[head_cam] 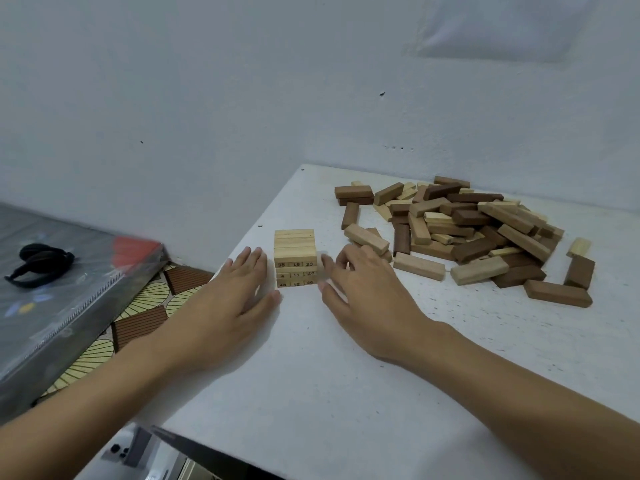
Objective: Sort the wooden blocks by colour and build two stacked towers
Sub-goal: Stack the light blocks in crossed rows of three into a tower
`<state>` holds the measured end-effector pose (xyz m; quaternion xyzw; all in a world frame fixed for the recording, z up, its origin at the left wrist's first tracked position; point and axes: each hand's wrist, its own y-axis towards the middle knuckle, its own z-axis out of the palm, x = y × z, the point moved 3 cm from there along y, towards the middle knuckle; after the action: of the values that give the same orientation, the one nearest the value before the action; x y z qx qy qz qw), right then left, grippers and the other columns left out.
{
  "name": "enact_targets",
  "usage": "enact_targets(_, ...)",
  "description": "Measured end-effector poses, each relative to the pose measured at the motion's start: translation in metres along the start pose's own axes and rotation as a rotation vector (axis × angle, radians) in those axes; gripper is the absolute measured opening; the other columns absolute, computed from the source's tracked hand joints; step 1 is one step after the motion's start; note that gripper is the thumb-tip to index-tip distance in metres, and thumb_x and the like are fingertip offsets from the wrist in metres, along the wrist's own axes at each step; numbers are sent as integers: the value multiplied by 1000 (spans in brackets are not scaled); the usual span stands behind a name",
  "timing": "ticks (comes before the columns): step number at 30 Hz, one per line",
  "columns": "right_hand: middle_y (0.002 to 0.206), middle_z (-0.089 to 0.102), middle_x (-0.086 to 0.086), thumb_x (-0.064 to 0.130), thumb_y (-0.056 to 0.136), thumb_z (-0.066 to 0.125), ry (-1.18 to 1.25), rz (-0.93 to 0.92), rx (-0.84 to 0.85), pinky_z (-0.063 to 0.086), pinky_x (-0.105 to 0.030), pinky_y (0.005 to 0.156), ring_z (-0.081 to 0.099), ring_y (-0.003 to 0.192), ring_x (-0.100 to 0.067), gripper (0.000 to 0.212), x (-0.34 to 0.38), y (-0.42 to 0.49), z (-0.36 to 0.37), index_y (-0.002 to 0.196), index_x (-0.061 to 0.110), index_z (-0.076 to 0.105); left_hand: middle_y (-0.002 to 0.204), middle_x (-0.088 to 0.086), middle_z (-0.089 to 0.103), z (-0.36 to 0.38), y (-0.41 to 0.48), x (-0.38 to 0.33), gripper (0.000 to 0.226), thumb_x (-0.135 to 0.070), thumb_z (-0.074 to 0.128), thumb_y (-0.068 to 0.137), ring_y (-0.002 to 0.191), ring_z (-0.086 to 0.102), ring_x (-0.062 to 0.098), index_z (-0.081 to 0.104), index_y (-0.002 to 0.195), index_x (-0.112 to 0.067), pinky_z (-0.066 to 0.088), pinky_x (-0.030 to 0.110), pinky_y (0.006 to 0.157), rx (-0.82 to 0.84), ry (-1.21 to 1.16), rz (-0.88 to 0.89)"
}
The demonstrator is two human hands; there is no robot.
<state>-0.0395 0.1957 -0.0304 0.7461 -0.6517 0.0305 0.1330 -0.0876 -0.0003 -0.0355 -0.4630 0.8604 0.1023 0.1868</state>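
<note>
- Flanking with left hand [239, 289], grip wide, low over the counter [346, 393], empty.
- Mirroring with right hand [363, 292], grip loosely curled, empty; probably squaring layers.
- Between them: numbered pale block tower [295, 252], upright, near counter's left edge.
- Beyond, rightward: unsorted heap of dark and pale blocks [467, 230].

Tower [295, 258] stands left of the block pile [464, 233].

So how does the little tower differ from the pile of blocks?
The tower is neatly stacked; the pile is a loose jumble. The tower is all pale wood; the pile mixes pale and dark brown. The tower holds far fewer blocks than the pile. Both sit on the white table.
</note>
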Motion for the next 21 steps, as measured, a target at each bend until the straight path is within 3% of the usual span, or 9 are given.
enact_targets(3,130,49,8,31,106,39,400,75,-96,40,-26,100,41,124,-7,48,-1,-6,-6,153,19,40,158,-9,38,-8,-9,-2,61,-50,49,103,147,31,10,37,157,-24,23,32,121,-128,-406,-87)
enact_targets(6,156,33,20,31,106,41,823,186,-77,30,-18,111,31,137,6,51,5,-5,-4,157,29,31,154,-16,42,-5,-11,-10,49,-26,51,105,141,36,0,43,154,-27,29,20,111,-198,-650,-120)
enact_targets(8,162,19,25,32,106,42,946,197,-34,20,-25,120,19,144,8,56,11,-2,0,159,34,23,154,-24,41,0,-9,-12,49,-14,48,105,140,32,-12,46,152,-27,25,12,113,-227,-744,-146)
enact_targets(11,164,9,21,31,108,38,837,166,18,5,-27,125,-1,145,13,57,16,1,3,160,29,14,157,-22,40,8,-3,-10,50,-18,50,103,145,29,-10,46,153,-27,16,24,125,-191,-843,-109)
enact_targets(13,165,5,19,31,109,34,761,157,46,2,-19,121,-6,143,15,57,17,3,4,161,26,9,160,-12,41,12,0,-6,57,-31,49,96,152,27,6,46,153,-27,13,44,129,-149,-881,-55)
enact_targets(15,166,3,17,33,110,31,720,146,52,1,-17,120,-9,145,13,57,19,4,4,161,25,7,161,-2,40,15,2,-5,57,-33,45,99,154,25,18,43,154,-21,11,53,128,-106,-868,29)
enact_targets(21,167,3,15,36,110,27,675,157,45,-1,-14,118,-7,148,8,56,21,6,5,160,23,6,161,-7,40,14,6,-5,53,-29,41,104,153,27,11,42,155,-15,13,47,127,-150,-756,132)
